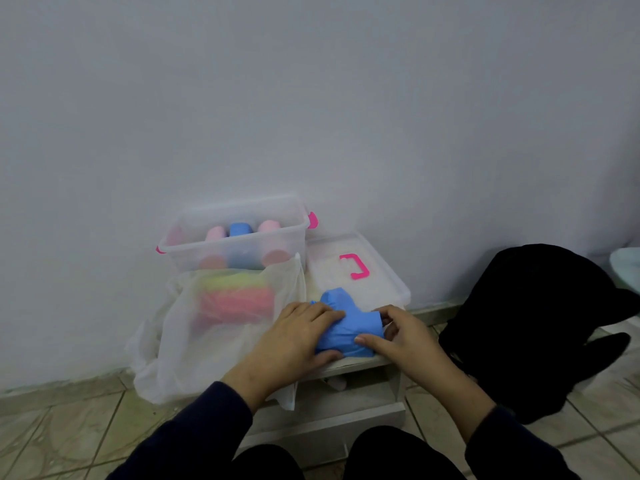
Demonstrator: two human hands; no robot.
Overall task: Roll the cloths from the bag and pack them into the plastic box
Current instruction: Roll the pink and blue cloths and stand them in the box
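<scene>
Translucent white fabric slumps at the left of a low white stand (356,367): the bag (194,327), its mouth open, with yellow and pink cloths (235,296) showing dimly through its side. Just behind it, against the wall, stands the clear plastic box (235,237) with pink clips, already holding several finished rolls (239,230), pink and blue, lying side by side. To the box's right lies its lid (356,271), flat, pink handle up.

At the front edge of the stand a person works a blue cloth (346,327). The left hand (294,337) lies over the cloth's left end, fingers fairly straight and pressing down on the fabric, thumb along the near edge. The right hand (398,332) holds the other end, thumb on the near side and fingers curled round the far side of the bundle. Part of the cloth bunches up loose behind the hands, so the roll looks only half made.

The step in hand, by all appearances, is rolling. Next would come tightening that loose bunch into the roll, then lifting it across to the box and setting it beside the others, where room seems to remain.

A black heap (530,323), perhaps a bag or garment, sits on the tiled floor (69,427) at right.
</scene>
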